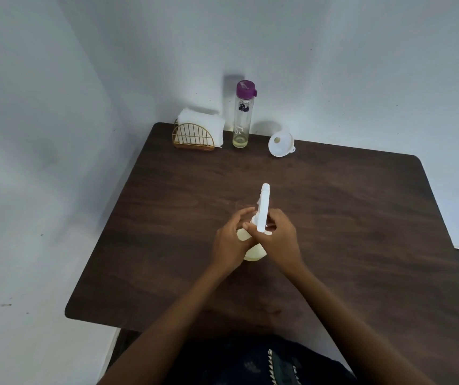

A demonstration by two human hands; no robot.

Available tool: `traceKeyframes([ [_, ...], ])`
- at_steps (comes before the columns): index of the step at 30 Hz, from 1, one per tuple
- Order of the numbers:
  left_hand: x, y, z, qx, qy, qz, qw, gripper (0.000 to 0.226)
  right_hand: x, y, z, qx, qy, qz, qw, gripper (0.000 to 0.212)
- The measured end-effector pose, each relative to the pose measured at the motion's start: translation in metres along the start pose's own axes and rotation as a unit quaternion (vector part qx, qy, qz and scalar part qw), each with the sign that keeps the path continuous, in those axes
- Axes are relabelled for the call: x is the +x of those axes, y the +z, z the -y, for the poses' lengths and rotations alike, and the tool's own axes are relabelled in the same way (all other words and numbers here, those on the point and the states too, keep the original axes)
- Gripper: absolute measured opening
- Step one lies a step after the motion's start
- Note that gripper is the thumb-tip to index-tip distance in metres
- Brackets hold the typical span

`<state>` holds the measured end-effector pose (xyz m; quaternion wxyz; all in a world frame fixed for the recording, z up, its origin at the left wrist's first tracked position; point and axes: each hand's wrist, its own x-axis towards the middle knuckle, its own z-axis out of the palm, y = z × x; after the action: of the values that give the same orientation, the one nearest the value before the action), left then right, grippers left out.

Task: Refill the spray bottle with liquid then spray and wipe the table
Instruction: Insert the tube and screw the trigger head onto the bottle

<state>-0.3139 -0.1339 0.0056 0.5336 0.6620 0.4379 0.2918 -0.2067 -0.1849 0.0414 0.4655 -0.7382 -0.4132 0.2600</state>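
Spray bottle [254, 252], a pale cream rounded plastic body with a white angular trigger head [263, 209], stands near the middle of the dark wood-grain table [347, 218], the left hand [229, 240] curled round its neck and shoulder and the right hand [279, 237] with fingers curled round the base of the trigger head. Along the far edge by the white wall stand a gold wire holder [193, 137] packed with white napkins [203, 119], just beside it a tall clear glass bottle [241, 120] with a purple cap and a little yellowish liquid at the bottom, and a white plastic funnel [281, 144] lying tilted on its side, all well apart from the hands.
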Motion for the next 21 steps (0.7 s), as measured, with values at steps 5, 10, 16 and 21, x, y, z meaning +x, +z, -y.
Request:
traceKeyframes([
  [5,-0.001,0.001,0.0,-0.005,0.01,0.003,1.0,0.052,0.004,-0.018,0.001,-0.049,-0.017,0.069,0.996,0.03],
  [10,0.001,0.0,0.001,-0.004,0.004,0.005,1.0,0.056,0.005,-0.02,0.007,-0.065,-0.026,0.058,0.996,0.027],
  [16,0.003,0.0,0.007,-0.001,0.004,0.01,1.0,0.061,0.014,-0.023,0.009,-0.091,-0.028,0.057,0.994,0.036],
  [21,0.004,0.001,0.007,0.007,0.002,0.009,1.0,0.061,0.012,-0.017,0.005,-0.091,-0.032,0.029,0.995,0.049],
])
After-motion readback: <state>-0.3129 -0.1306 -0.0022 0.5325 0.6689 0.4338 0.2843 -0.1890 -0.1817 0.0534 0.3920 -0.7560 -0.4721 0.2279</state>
